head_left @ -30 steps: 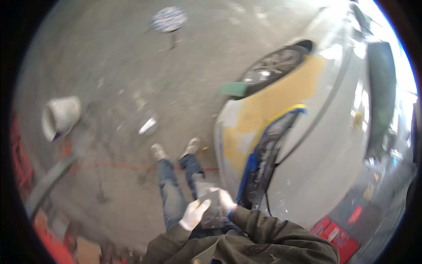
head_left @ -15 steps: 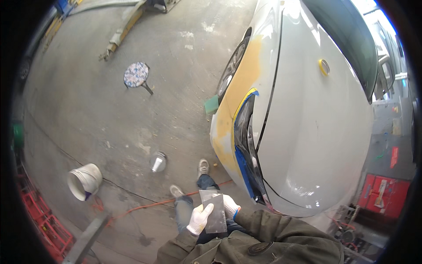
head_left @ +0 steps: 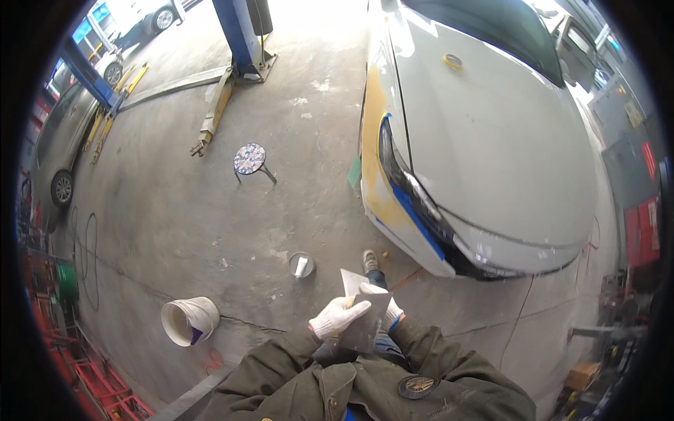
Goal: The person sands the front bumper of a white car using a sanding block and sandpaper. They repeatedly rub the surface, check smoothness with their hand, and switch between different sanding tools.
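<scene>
Flat plates, one dark grey and one paler, are held over the floor (head_left: 140, 238) in front of the person's body, clear of the car. Biggest around them is the silver-white car (head_left: 491, 140) on the person's right, its front corner carrying a yellowish patch (head_left: 373, 105) and blue tape (head_left: 421, 224) along the headlight. Next in size, the round stool (head_left: 249, 160) stands out ahead, a white bucket (head_left: 210, 307) lies tipped on its side to the left, and a small round pan (head_left: 293, 262) sits near the visible shoe (head_left: 370, 261).

The gloved left hand (head_left: 335, 318) pinches the dark plate (head_left: 364, 331), thumb laid across its face. The gloved right hand (head_left: 394, 313) is close against both plates, partly hidden; I cannot tell how firmly it grips. The pale plate (head_left: 352, 283) pokes out beyond the dark one's far edge.

The step in hand looks like working one plate against the other. I judge the next move calls for a secure left pinch, a steady pale plate and controlled contact between their edges.
</scene>
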`<action>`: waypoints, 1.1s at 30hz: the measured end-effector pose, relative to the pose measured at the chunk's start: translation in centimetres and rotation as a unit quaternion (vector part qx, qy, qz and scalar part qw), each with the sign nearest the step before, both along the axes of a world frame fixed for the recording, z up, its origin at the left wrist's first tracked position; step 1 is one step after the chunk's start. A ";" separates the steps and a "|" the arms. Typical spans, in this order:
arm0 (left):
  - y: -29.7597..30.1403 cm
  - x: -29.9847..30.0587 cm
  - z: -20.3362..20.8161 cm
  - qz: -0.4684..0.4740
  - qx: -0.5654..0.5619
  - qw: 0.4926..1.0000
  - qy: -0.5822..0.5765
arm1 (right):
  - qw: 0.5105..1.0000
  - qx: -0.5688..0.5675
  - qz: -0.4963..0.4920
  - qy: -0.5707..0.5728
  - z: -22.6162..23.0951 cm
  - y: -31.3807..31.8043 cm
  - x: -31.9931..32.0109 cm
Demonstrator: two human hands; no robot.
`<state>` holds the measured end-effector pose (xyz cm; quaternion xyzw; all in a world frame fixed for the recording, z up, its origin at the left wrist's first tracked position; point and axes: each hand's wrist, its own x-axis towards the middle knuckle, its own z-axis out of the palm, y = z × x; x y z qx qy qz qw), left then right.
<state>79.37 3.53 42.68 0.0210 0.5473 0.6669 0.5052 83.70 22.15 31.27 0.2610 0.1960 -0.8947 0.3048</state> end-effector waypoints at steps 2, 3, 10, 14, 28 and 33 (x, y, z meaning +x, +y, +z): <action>-3.0 3.0 0.3 0.011 0.007 1.000 0.007 | 0.996 0.010 -0.087 0.031 1.3 -3.6 5.1; -5.1 4.4 1.0 0.029 0.007 0.999 0.035 | 0.959 0.247 -0.052 0.128 3.1 -6.0 7.7; -13.1 14.9 4.9 -0.149 -0.038 0.985 0.078 | 0.983 0.156 -0.092 0.042 12.5 -14.3 21.1; -13.4 20.2 7.5 -0.157 0.051 0.972 0.166 | 0.964 0.192 -0.010 0.185 7.2 -13.1 25.1; -6.7 30.4 4.5 0.134 0.068 0.988 0.049 | 0.966 0.242 -0.007 0.093 13.5 -8.8 34.6; -6.3 34.4 3.0 0.188 0.043 0.981 0.017 | 0.962 0.253 0.025 0.103 14.0 -8.7 39.2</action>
